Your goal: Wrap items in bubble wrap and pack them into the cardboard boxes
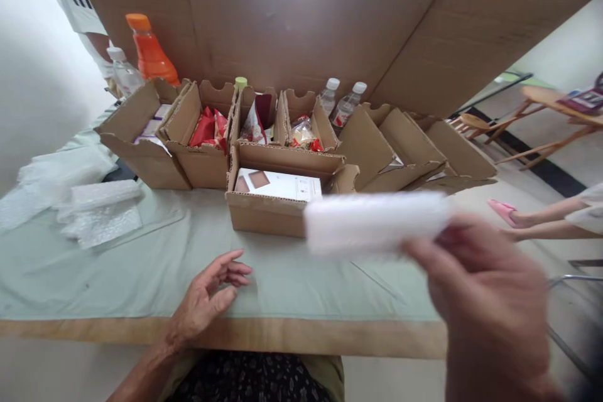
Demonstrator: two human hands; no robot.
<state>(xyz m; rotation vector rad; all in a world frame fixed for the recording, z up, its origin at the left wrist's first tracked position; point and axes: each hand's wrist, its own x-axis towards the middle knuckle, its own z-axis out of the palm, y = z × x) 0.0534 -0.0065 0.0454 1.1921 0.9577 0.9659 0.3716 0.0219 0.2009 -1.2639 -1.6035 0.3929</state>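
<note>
In my right hand [490, 295] is a white oblong packet [372, 221], gripped at its right end between thumb and fingers. Motion blurs it; it looks wrapped, and I cannot make out its contents. The packet hangs in the air in front of a small cardboard box [264, 217], covering that box's lower right part. Inside the box lies a white carton [282, 184] with brown squares on it. My left hand [211, 292] is held above the cloth near the table's front edge, fingers apart and holding nothing.
Bubble wrap [110, 220] lies on the green tablecloth [155, 276] at left. Behind stand several open cardboard bins [202, 166], some with snack packets. Bottles, one an orange bottle [153, 53], stand before a tall cardboard panel [292, 19]. Another person's legs [551, 213] show at right.
</note>
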